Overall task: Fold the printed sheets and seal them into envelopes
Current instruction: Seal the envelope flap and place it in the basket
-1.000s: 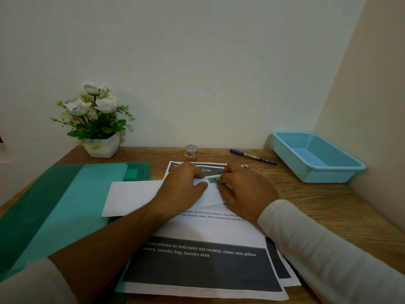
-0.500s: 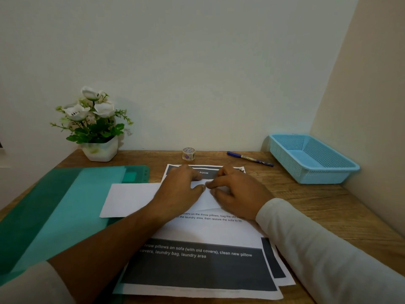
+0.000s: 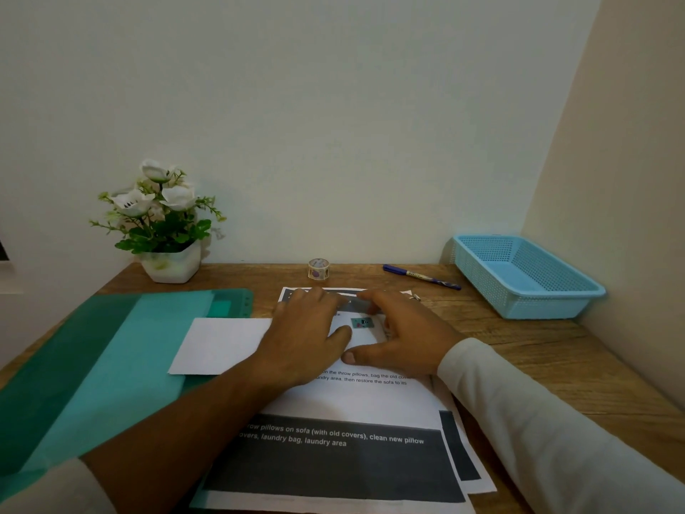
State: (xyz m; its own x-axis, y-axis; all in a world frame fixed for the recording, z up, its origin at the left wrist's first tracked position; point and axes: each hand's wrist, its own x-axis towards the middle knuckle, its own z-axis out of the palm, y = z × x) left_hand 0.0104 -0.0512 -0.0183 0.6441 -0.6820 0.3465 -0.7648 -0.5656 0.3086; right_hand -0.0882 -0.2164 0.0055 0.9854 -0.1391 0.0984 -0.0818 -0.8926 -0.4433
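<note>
A white envelope lies across the top of a stack of printed sheets on the wooden desk. A small teal sticker shows on the envelope between my hands. My left hand rests flat on the envelope's middle, fingers spread and pointing away. My right hand arches over the envelope's right end, thumb at its near edge and fingers at its far edge. The right end of the envelope is hidden under my hands.
A green folder lies at the left, partly under the envelope. At the back stand a potted white flower, a small tape roll and a blue pen. A blue mesh basket sits in the right corner.
My fingertips, pressed together on the envelope's flap before, have drawn apart and the teal sticker now shows between them. My right thumb has moved to the near edge.
</note>
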